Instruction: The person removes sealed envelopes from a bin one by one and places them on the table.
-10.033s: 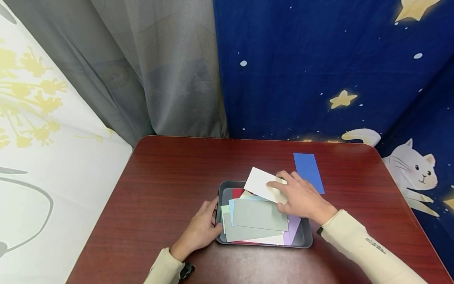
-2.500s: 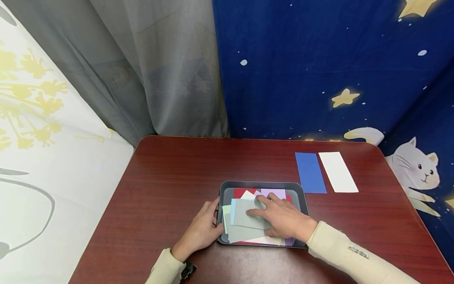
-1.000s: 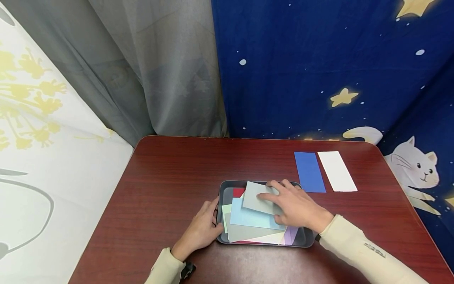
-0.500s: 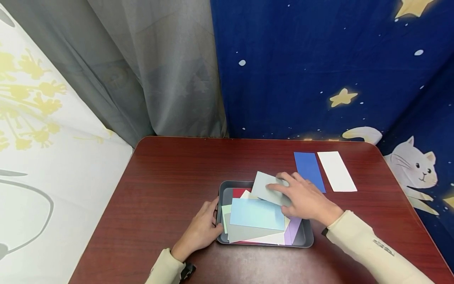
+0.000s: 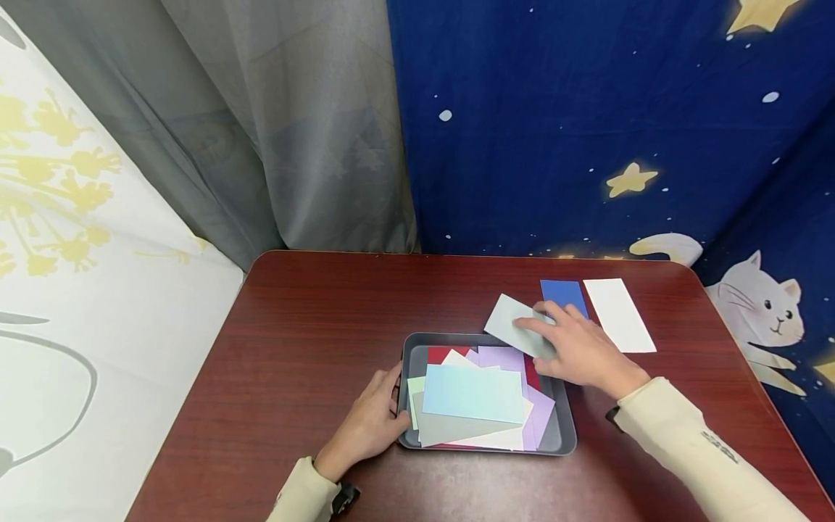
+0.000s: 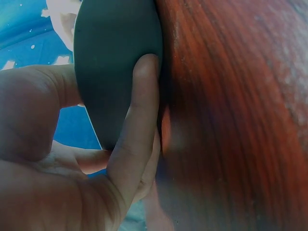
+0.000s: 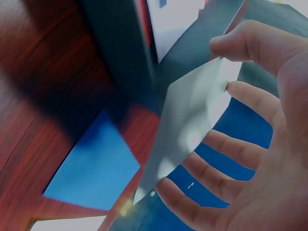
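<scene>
My right hand (image 5: 577, 348) holds a light grey paper card (image 5: 515, 322) by its edges, tilted above the back right rim of the dark grey tray (image 5: 566, 435). The right wrist view shows the thumb at one edge of that card (image 7: 187, 115) and the fingertips along the opposite one. At the tray's left side, my left hand (image 5: 365, 420) grips the rim; in the left wrist view its thumb and fingers lie about the tray's wall (image 6: 115, 53). A light blue card (image 5: 472, 393) tops the overlapping pile in the tray, over grey, cream, purple, green and red cards.
A blue card (image 5: 562, 291), partly behind my right hand, and a white card (image 5: 620, 314) lie side by side on the reddish-brown table (image 5: 313, 326), right of the tray. Grey (image 5: 326, 145) and dark blue star-patterned curtains (image 5: 522, 145) hang behind the table.
The white card went from the right hand to the table beside the blue one. The right hand then lifted the grey card off the pile, moving it up and right. The left hand stays put.
</scene>
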A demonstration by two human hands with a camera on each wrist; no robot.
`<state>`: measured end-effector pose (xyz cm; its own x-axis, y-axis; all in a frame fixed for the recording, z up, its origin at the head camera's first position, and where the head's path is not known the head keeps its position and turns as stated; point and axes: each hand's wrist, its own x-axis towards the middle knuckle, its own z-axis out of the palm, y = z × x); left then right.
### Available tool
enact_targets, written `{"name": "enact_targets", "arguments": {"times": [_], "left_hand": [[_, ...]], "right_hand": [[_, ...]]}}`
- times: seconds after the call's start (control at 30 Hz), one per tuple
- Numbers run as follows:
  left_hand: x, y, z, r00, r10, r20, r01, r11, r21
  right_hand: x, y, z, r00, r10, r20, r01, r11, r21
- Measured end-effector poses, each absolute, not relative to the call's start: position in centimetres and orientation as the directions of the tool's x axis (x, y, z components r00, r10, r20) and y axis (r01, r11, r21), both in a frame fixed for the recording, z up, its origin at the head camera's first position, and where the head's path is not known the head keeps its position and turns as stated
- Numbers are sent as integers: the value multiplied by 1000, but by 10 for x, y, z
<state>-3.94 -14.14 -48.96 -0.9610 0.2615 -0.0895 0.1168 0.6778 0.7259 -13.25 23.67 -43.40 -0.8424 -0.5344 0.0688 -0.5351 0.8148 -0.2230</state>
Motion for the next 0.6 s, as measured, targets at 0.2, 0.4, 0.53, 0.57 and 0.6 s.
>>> {"name": "enact_targets", "arguments": {"times": [0.2,0.4,0.53,0.57,0.6], "left_hand": [[-39,-141,-490,-962,259,-81,122,680,723],[-40,-141,-491,-963,256,-83,119,682,722],[-40,-141,-491,-964,254,-84,117,682,722],[-40,-141,-492,-964,254,-85,116,683,721],[-40,-141,-492,-963,254,-85,116,683,721]], "right_hand": [[-139,251,-438,-861,-502,88,-508,831,-226],[-143,263,-440,-882,-465,80,-470,852,-231],[-145,270,-442,-894,-442,74,-447,862,-238],[-146,271,-442,-897,-436,69,-439,866,-241],[-147,273,-443,-901,-429,62,-430,868,-247]]}}
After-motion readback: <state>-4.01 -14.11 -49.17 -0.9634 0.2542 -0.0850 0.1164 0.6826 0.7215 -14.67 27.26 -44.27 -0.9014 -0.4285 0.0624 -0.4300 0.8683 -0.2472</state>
